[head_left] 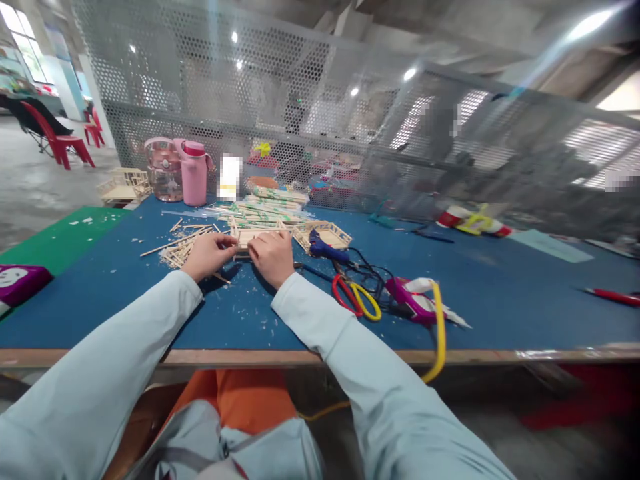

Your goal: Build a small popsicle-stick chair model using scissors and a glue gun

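Observation:
Both my hands are at a small wooden stick model (pixel 256 239) on the blue table. My left hand (pixel 210 255) pinches at its left edge, thumb and forefinger close together. Curled over the model's right front side is my right hand (pixel 273 257), its fingertips partly hidden. Loose wooden sticks (pixel 187 248) lie in a pile left of my left hand. A second wooden frame (pixel 327 237) sits just to the right, with a dark blue glue gun (pixel 327 248) against its front. Scissors (pixel 356 297) with red and yellow handles rest right of my right hand.
Packs of sticks (pixel 273 208) lie behind the model. A pink bottle (pixel 193 175) and a clear bottle (pixel 166 173) stand at the back left, beside another wooden model (pixel 125 187). A purple power strip (pixel 415 300) with a yellow cable is at right. A perforated metal screen (pixel 260 87) rises behind.

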The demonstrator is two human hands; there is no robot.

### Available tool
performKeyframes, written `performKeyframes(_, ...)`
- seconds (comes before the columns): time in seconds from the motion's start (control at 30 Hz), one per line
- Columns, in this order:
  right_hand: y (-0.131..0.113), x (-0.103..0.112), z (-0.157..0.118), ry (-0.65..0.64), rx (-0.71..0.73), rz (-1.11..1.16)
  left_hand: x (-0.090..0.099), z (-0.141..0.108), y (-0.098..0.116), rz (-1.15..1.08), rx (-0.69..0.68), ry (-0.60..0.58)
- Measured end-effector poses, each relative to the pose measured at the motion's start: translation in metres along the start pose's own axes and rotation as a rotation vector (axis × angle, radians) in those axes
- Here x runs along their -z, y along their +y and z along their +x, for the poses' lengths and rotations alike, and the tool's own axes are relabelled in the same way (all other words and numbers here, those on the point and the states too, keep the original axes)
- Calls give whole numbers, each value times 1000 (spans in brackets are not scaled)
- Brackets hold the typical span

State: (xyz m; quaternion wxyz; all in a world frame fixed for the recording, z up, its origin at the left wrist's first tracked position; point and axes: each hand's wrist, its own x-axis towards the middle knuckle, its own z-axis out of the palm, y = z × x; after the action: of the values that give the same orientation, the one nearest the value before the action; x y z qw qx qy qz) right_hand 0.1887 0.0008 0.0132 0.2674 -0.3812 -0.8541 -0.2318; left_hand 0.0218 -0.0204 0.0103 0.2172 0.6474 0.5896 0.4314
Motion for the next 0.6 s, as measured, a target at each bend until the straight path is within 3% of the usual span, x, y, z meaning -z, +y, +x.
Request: performKeyframes(0.6,-3,-2,0,10,-33,32,-2,-1,3,-29,-2,34)
